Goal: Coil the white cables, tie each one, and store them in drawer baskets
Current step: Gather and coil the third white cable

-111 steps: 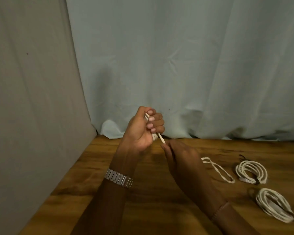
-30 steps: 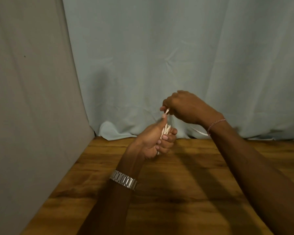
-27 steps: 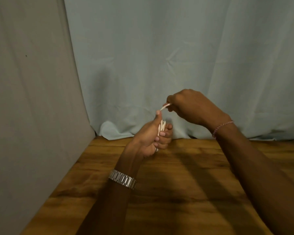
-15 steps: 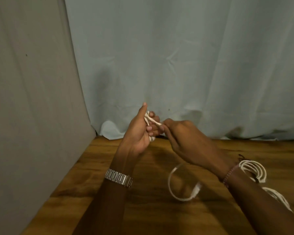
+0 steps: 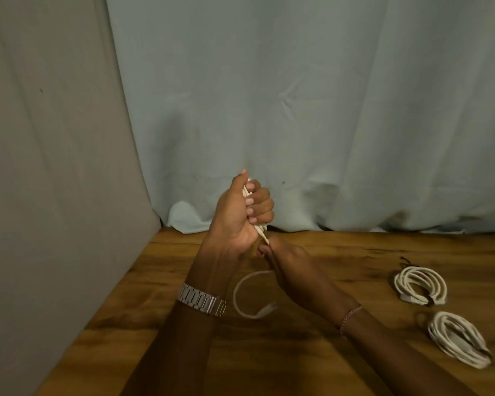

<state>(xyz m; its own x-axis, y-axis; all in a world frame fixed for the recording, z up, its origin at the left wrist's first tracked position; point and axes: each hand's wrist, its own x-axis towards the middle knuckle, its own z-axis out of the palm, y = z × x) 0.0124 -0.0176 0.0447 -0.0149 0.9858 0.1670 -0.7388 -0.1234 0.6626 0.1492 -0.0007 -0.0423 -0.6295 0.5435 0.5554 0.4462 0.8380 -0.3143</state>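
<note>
White cable (image 5: 253,292) remains clamped in left hand (image 5: 242,215); right hand (image 5: 289,270) has dropped below, apparently pinching its tail.

White cable (image 5: 242,295) is held bunched above the desk (image 5: 160,281), free end looped down. Two coiled, tied cables (image 5: 420,285) (image 5: 457,338) lie right.

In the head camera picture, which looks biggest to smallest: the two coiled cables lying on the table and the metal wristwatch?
1. Nearer coiled cable and farther coiled cable: they look about alike, and the nearer one gains from closeness to the camera, so I won't rank them.
2. Wristwatch: smallest, though only part of its band shows.
</note>
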